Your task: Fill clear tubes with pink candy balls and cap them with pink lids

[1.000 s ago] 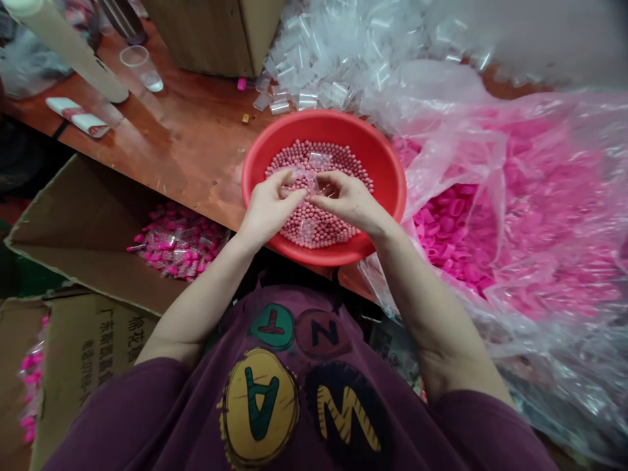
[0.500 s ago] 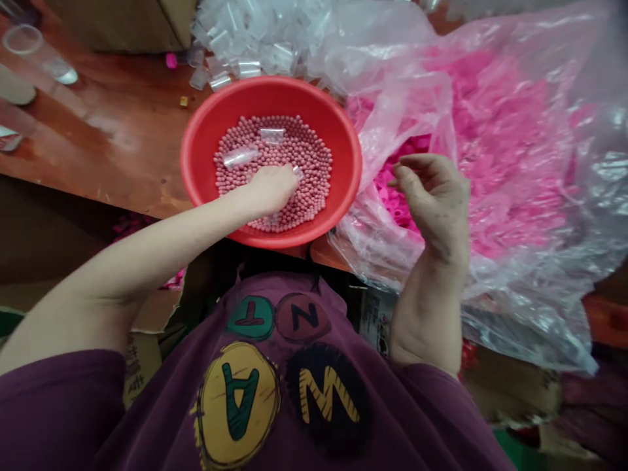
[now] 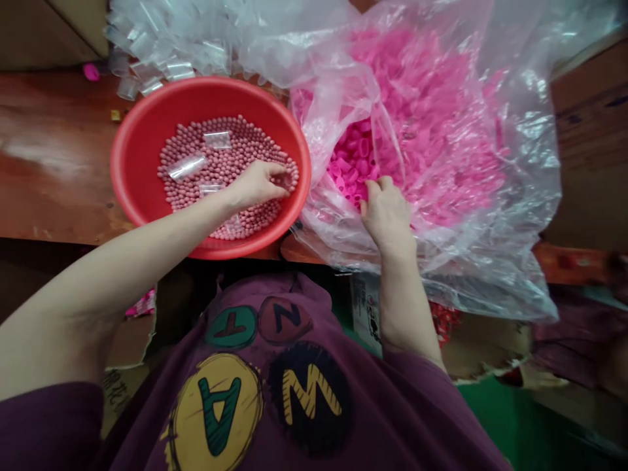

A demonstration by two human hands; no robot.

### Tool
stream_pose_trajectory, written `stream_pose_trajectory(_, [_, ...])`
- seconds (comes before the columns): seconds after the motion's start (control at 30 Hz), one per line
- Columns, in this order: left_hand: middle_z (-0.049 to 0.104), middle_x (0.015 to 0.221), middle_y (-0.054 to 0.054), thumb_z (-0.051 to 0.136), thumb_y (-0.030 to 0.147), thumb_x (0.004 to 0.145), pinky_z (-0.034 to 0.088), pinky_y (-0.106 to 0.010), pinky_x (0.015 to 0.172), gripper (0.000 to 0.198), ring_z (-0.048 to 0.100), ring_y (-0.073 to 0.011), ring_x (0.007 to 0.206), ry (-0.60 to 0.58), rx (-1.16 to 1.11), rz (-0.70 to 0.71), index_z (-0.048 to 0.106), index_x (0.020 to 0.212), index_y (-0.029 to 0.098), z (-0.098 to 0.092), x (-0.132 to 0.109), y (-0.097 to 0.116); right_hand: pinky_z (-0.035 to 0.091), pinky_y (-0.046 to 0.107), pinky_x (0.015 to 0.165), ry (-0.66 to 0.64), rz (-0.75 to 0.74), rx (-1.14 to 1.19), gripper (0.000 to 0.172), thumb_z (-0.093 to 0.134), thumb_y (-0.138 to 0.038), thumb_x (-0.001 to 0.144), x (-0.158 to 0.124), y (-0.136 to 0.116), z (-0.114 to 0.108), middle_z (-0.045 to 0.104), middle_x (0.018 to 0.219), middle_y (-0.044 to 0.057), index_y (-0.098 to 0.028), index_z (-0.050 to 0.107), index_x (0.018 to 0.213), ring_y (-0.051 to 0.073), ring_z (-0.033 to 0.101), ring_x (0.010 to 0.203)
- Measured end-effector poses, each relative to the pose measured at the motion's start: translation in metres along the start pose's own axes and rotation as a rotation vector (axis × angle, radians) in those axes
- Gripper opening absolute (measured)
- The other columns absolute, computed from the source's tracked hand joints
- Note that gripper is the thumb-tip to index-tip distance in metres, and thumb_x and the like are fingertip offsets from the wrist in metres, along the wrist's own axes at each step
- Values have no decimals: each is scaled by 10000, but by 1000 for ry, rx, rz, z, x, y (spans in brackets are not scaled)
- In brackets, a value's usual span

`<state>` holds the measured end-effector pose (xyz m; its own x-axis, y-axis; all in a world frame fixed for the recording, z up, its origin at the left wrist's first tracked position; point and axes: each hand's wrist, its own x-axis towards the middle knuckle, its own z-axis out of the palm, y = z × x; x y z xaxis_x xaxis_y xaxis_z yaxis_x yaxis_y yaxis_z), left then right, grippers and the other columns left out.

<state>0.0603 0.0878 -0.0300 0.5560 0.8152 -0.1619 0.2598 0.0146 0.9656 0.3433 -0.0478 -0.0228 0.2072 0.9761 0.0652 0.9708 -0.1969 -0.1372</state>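
Observation:
My left hand (image 3: 259, 186) is inside the red bowl (image 3: 125, 157), low over the pink beads (image 3: 230, 134). Its fingers curl round what looks like a clear plastic tube, mostly hidden by them. Other clear tubes (image 3: 188, 167) lie on the beads. At the mouth of the clear plastic bag (image 3: 338, 98), my right hand (image 3: 386, 210) has its fingertips bent down among small pink plastic caps (image 3: 354, 157). Thumb and fingers close on a cap there, partly hidden from view.
Many clear tubes (image 3: 179, 69) are heaped behind the bowl. A cardboard box (image 3: 49, 33) stands at the back left, with a small yellow piece (image 3: 116, 116) on the wooden table (image 3: 53, 163). Another cardboard box (image 3: 593, 157) is at the right, beyond the bag.
My right hand has come down from above the bag to the pink caps. My left hand has shifted to the right side of the beads. The view has swung right.

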Motion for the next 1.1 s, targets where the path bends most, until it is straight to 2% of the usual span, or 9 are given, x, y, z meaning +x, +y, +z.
stream_pose_trajectory(0.13, [803,991,-24,837,126,682,599,-304,916,260,724,-159,945,16,-186,-26,830,938,173,-12,-27,27,619,604,927,-58,62,-48,392,640,-198,946,6,-1,0,729,1301,237,-173,746,1323,395,739,1068])
stream_pose_trajectory(0.27, [793,1027,-49,839,146,778,611,-272,875,226,755,-140,950,17,-364,-87,816,1002,165,-29,-57,40,619,570,929,54,75,26,452,699,-333,963,11,8,-2,760,1319,220,-202,726,1395,378,743,1067])
stream_pose_trajectory(0.47, [822,951,-74,820,154,840,670,-305,785,280,822,-182,859,46,-571,-264,788,1118,166,-51,-68,33,616,546,904,132,57,153,514,698,-601,978,15,5,5,827,1090,162,-226,766,1323,356,749,960])
stream_pose_trajectory(0.6, [795,806,-53,865,130,806,686,-368,782,241,830,-222,809,113,-534,-342,665,921,198,-52,-58,19,610,512,869,156,68,213,478,732,-630,956,11,-4,9,799,950,107,-268,781,1264,326,726,878])
stream_pose_trajectory(0.7, [711,674,-17,867,235,870,628,-362,710,283,789,-233,705,163,-350,-371,596,953,224,-49,-54,7,613,527,885,126,55,240,461,743,-599,955,5,-4,7,765,915,87,-256,785,1260,311,704,854])
stream_pose_trajectory(0.83, [689,768,-19,820,185,865,573,-365,827,264,758,-246,836,209,268,-205,695,1097,191,-51,-56,7,611,559,924,232,2,338,466,732,-663,960,-8,2,-4,687,966,78,-265,814,1189,282,669,854])
stream_pose_trajectory(0.97, [742,1204,-124,633,46,892,531,-383,994,382,717,-276,1137,-97,846,93,786,1217,175,-51,-53,18,596,527,818,337,-32,539,311,825,-640,929,-22,-8,-19,703,1204,123,-358,807,1060,294,680,908])
stream_pose_trajectory(1.03, [714,1307,-167,541,26,943,532,-389,999,406,710,-289,1174,-283,1011,124,808,1219,156,-46,-49,19,613,530,841,338,-77,568,280,793,-608,970,-27,-21,-21,744,1200,121,-329,786,992,325,714,1028])
stream_pose_trajectory(1.1, [707,1312,-204,476,42,997,538,-401,1002,396,718,-305,1161,-366,1108,88,823,1171,121,-39,-44,17,624,551,917,329,-106,552,307,741,-589,1014,-31,-34,-16,785,1073,102,-289,772,960,330,729,1073])
